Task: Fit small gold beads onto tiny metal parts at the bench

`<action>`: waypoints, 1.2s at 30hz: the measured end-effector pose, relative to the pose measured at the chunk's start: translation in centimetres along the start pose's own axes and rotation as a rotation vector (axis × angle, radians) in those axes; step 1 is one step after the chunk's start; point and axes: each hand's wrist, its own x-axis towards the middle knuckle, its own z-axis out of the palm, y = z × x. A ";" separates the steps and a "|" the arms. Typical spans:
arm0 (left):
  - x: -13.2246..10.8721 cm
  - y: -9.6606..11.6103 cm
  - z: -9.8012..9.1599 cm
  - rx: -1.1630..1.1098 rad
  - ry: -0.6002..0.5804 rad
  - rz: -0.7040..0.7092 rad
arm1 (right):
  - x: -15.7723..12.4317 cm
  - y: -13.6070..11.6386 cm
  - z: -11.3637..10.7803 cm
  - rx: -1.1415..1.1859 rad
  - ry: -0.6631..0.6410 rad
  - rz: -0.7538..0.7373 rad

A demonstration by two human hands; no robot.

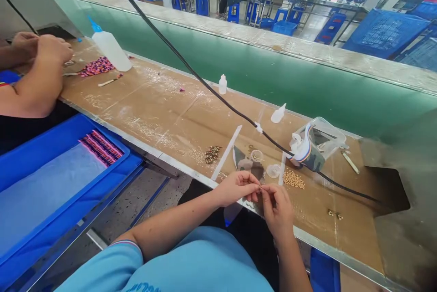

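Together, the left hand (241, 188) and right hand (278, 205) pinch a tiny piece (260, 187), too small to identify, nearer the body than the tan bead pile (293, 180) and left of it. Just left of that pile, a clear round dish (273, 171) sits on the tabletop (191, 132); dark metallic pieces (212, 155) lie well left of it.

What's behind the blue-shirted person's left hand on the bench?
Just beyond the left hand lies a shiny grey sheet, with a small clear dish by its far edge. The hand covers the sheet's near part; whatever may lie there is hidden.
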 end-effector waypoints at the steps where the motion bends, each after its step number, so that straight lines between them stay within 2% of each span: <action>1: 0.0 0.1 0.0 -0.001 0.001 -0.002 | 0.0 0.0 0.0 -0.008 -0.003 -0.005; 13: 0.0 0.2 0.1 0.008 0.012 -0.034 | 0.4 0.0 0.1 -0.037 -0.002 -0.015; 25: 0.0 -0.6 -0.2 0.083 -0.021 0.063 | 0.2 -0.1 0.0 -0.044 -0.002 -0.009; 36: -0.3 -0.6 0.2 0.189 0.019 0.109 | 0.3 -0.5 0.1 -0.127 0.014 -0.074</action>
